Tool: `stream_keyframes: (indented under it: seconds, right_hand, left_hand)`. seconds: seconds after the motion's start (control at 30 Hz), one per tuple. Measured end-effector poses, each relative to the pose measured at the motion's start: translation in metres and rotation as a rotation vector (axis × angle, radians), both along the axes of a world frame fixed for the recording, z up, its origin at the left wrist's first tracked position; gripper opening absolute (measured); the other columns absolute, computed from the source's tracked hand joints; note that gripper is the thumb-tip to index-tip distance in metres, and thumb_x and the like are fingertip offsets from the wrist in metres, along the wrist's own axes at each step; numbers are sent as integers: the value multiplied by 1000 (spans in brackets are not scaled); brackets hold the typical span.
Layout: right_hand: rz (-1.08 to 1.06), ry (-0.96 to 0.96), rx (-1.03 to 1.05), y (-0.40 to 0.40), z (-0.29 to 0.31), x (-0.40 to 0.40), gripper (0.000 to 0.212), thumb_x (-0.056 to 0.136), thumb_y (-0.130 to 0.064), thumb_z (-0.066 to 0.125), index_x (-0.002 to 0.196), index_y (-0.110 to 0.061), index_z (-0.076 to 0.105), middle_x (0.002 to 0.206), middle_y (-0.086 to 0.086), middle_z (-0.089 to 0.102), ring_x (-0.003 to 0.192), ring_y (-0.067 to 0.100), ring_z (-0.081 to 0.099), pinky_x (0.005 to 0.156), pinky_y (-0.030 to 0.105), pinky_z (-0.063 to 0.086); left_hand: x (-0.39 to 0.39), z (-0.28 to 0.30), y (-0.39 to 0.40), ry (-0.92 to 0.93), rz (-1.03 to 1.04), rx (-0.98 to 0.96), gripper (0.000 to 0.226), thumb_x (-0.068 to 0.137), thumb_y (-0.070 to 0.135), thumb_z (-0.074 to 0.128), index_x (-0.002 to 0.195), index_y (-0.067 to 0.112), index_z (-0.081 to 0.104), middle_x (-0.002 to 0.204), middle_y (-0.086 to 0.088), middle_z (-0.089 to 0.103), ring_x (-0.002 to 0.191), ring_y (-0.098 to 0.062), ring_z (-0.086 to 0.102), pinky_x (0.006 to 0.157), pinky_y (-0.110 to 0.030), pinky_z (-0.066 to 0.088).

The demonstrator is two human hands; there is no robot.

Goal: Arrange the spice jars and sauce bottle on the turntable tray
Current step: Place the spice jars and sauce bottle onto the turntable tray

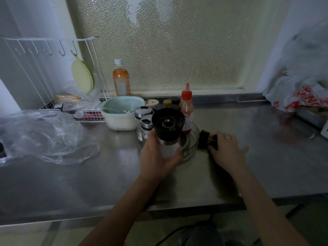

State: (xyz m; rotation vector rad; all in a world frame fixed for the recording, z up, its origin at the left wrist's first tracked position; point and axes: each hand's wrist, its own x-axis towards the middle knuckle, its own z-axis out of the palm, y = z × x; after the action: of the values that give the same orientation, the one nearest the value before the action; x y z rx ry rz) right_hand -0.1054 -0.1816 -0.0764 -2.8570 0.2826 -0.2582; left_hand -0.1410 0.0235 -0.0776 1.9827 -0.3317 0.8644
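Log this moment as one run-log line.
left hand: grips black-topped grinder above turntable tray | right hand: holds dark jar on counter | sauce bottle: on tray

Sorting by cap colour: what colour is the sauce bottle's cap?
Red: the sauce bottle has a red nozzle cap, clearest in the head view.

Left hand (156,157) grips a grinder (167,132); right hand (226,151) apparently holds a dark jar (206,139).
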Motion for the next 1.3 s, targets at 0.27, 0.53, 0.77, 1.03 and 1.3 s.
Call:
stream_keyframes:
  seconds: [0.27, 0.53, 0.77, 1.03, 1.3]
  right_hand:
    - [26, -516, 474, 20, 32, -14, 35, 84, -33, 65, 110, -17, 49, 109, 8, 65, 102, 30, 60, 95, 54, 43]
    - [229, -256, 667, 78, 27, 23, 42, 81, -26, 68, 115, -9, 48, 112, 14, 63, 103, 31, 60, 78, 31, 45]
    - [322, -526, 907, 68, 42, -35, 22, 93, -20, 55, 114, -25, 54, 109, -7, 61, 91, 1, 61, 77, 14, 51]
    - [523, -324, 846, 96, 39, -51, 47, 77, -28, 74, 109, -43, 42, 103, -29, 50, 100, -2, 53, 83, 5, 42]
    - [338, -412, 873, 82, 40, -19, 50, 73, -29, 78, 118, -23, 57, 100, -15, 61, 89, 0, 59, 67, -2, 41]
  left_hand:
    - [2, 1, 6, 10, 10, 9, 66, 72, 47, 59, 121, 6, 42, 111, -15, 61, 96, -31, 63, 71, -38, 55]
    - [5, -2, 5, 1, 70, 155, 66, 71, 50, 57, 119, 7, 43, 106, -15, 64, 90, -32, 65, 66, -29, 49]
    - [7, -3, 1, -12, 102, 163, 71, 70, 53, 54, 122, 5, 45, 108, -17, 64, 93, -35, 64, 70, -31, 46]
    - [9, -2, 1, 54, 62, 241, 83, 71, 55, 49, 137, 6, 36, 131, -10, 55, 113, -25, 58, 77, -38, 56]
    - [6, 1, 10, -213, 201, 200, 31, 79, 29, 49, 102, 10, 54, 86, -9, 61, 81, -19, 51, 61, -17, 30]
